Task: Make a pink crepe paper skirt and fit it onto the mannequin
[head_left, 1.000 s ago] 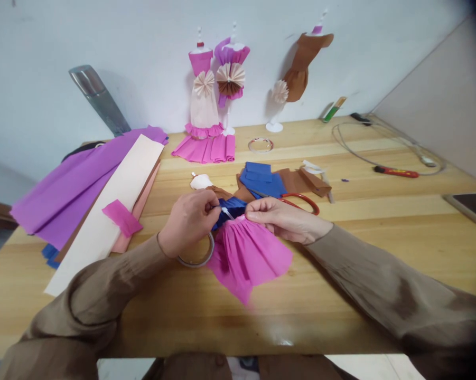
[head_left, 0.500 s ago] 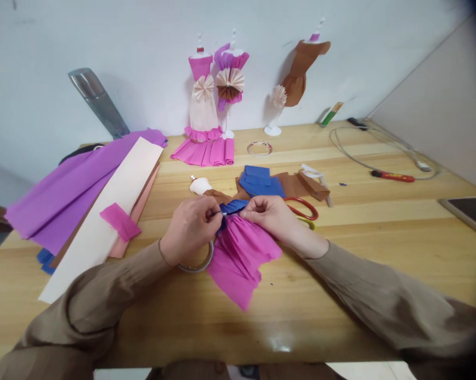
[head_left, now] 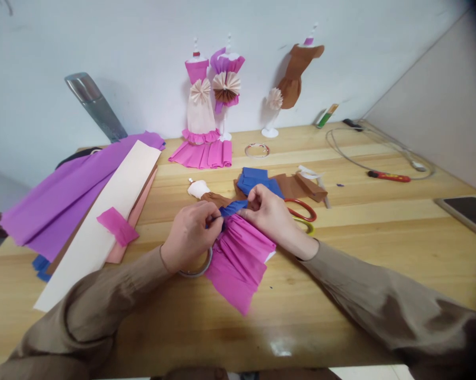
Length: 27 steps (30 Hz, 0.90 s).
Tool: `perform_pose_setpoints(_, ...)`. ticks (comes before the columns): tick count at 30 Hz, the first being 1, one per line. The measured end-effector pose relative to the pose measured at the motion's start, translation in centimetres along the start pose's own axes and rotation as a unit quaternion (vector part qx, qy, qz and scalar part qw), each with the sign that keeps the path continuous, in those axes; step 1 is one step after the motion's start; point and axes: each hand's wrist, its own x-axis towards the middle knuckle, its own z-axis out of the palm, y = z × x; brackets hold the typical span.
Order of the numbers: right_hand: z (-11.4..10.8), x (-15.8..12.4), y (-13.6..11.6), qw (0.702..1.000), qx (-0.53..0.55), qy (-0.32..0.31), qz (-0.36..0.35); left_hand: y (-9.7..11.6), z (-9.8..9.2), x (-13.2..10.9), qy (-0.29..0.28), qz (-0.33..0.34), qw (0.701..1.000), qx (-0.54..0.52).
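Note:
Between my hands stretches a strip of blue crepe paper [head_left: 233, 208], with a gathered pink crepe-paper skirt [head_left: 240, 264] hanging below it. My left hand [head_left: 192, 229] pinches the blue strip at its left end. At the other end, my right hand [head_left: 267, 216] holds it between thumb and fingertips. Just beyond lies a small white mannequin [head_left: 198, 188] on its side, wearing brown crepe paper [head_left: 216, 199]. A roll of tape [head_left: 198, 269] rests partly under my left hand. Scissors with red and yellow handles [head_left: 303, 211] lie behind my right wrist.
Dressed mannequins [head_left: 201, 105] stand along the wall. Purple crepe paper [head_left: 79, 184] and a cream sheet [head_left: 103, 221] lie at the left. Folded blue paper [head_left: 257, 180] sits beyond my hands. At the right are a cable [head_left: 333, 145], a red-handled tool [head_left: 388, 176] and a phone [head_left: 467, 214].
My right hand has shifted slightly left, its fingers raised a little along the blue strip. The pink skirt has swung slightly, and a white edge now shows at its right side.

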Motion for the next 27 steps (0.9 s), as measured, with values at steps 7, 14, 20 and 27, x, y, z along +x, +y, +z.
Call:
perform_pose_setpoints(7, 0.4, 0.2, 0.4, 0.995, -0.035, 0.024, -0.087, -0.1, 0.2, -0.2, 0.000, -0.003, 1.000, 0.006)
perform_pose_setpoints(14, 1.1, 0.9, 1.5, 0.993, 0.006, 0.007, -0.116, 0.1, 0.0, -0.2, 0.004, 0.009, 1.000, 0.015)
perform_pose_setpoints(20, 1.7, 1.4, 2.1, 0.993, 0.047, -0.006, -0.107, 0.2, 0.0, -0.4, 0.000, 0.021, 0.999, 0.049)
perform_pose_setpoints(27, 1.8, 1.8, 2.6, 0.993, 0.079, -0.012, -0.089, 0.7, -0.8, -1.9, -0.005, 0.005, 0.993, 0.119)
